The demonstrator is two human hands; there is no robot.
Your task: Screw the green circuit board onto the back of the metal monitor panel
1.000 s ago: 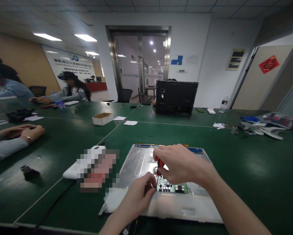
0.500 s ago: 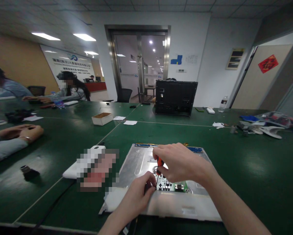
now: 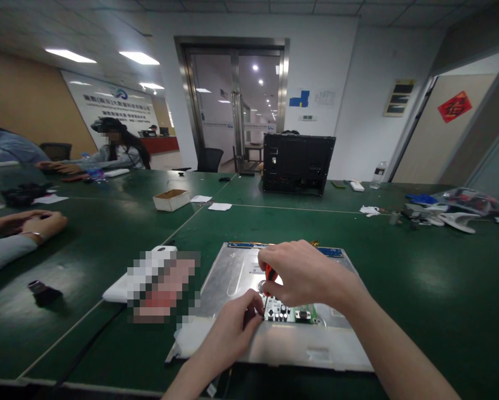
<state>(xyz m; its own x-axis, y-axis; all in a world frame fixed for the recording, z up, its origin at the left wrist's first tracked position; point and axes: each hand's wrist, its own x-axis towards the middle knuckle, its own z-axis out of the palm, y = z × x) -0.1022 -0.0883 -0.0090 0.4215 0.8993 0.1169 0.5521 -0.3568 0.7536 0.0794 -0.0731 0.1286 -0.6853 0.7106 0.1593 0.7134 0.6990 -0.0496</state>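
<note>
A small screwdriver (image 3: 268, 278) with an orange-red handle stands nearly upright in the closed fingers of the right hand (image 3: 301, 273), its thin shaft pointing down onto a green circuit board (image 3: 291, 314). The board, studded with small dark parts, lies flat just under the right hand, with the left hand's (image 3: 232, 332) fingertips at its left edge. It sits on a flat silver metal panel (image 3: 232, 278) beneath both hands.

Orange-handled screwdriver (image 3: 269, 274), green circuit board (image 3: 293, 314), silver metal panel (image 3: 232, 278), dark green table (image 3: 419, 278).
</note>
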